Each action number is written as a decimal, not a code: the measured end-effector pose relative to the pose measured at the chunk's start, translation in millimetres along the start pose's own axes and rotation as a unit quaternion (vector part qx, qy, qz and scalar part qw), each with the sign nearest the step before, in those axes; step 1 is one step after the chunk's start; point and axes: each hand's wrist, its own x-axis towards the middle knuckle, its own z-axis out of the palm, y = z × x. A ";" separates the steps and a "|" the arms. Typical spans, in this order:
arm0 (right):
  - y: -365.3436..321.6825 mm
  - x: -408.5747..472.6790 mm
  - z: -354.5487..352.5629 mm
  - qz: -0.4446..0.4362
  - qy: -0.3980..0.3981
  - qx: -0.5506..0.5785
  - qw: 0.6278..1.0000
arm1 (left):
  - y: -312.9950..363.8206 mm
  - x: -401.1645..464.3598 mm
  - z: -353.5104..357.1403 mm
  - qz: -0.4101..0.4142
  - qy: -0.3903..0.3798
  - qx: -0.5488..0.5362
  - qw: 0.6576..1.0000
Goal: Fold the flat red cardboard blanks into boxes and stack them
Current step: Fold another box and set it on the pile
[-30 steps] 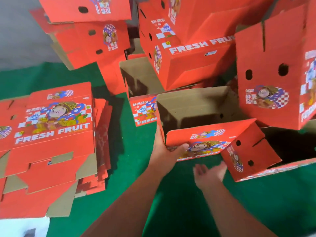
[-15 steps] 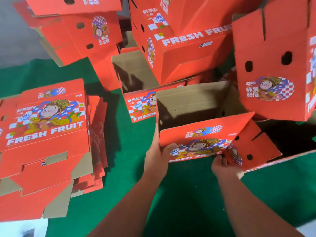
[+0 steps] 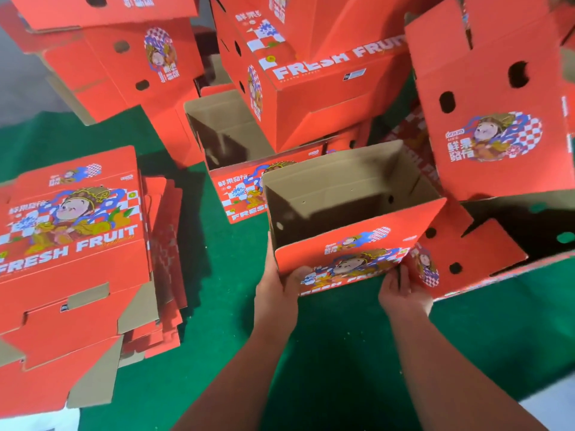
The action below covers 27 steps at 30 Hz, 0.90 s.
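An opened red box [image 3: 351, 213] with a brown inside stands on the green floor in front of me, top open. My left hand [image 3: 277, 287] grips its near left corner, thumb on the printed front panel. At the near right corner my right hand [image 3: 403, 290] holds the box, fingers curled up against the front panel and the side flap [image 3: 466, 256]. A pile of flat red blanks [image 3: 71, 253] printed FRESH FRUIT lies to the left.
Folded red boxes are heaped behind and right: an open one [image 3: 224, 135] behind, a tilted one [image 3: 311, 73] on it, a large one [image 3: 491, 113] at right, more at top left [image 3: 124, 63]. Green floor [image 3: 342, 353] shows around my arms.
My right hand moved from hovering open below the box up to its near right corner and took hold. The box rose slightly and squared up; my left hand kept its grip.
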 end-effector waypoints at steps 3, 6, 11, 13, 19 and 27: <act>-4.1 8.4 5.4 0.054 0.000 0.063 0.997 | 4.0 0.3 1.1 -0.002 0.017 -0.003 1.000; -5.2 12.7 -4.6 0.062 0.006 0.110 0.992 | 5.4 1.5 -2.5 0.005 0.013 0.015 1.000; -7.8 20.7 -4.7 0.060 -0.003 0.169 0.984 | 3.3 -2.0 -8.0 0.001 0.006 0.015 1.000; -6.5 23.4 -4.2 0.067 -0.017 0.193 0.979 | 5.7 -2.1 -7.7 -0.007 0.014 0.008 1.000; -7.1 35.4 0.6 0.111 0.001 0.196 0.974 | 7.6 3.3 -2.7 -0.010 0.021 0.009 1.000; -12.7 41.3 -15.2 0.082 -0.128 0.273 0.950 | 10.3 3.5 -2.4 -0.008 0.019 0.011 1.000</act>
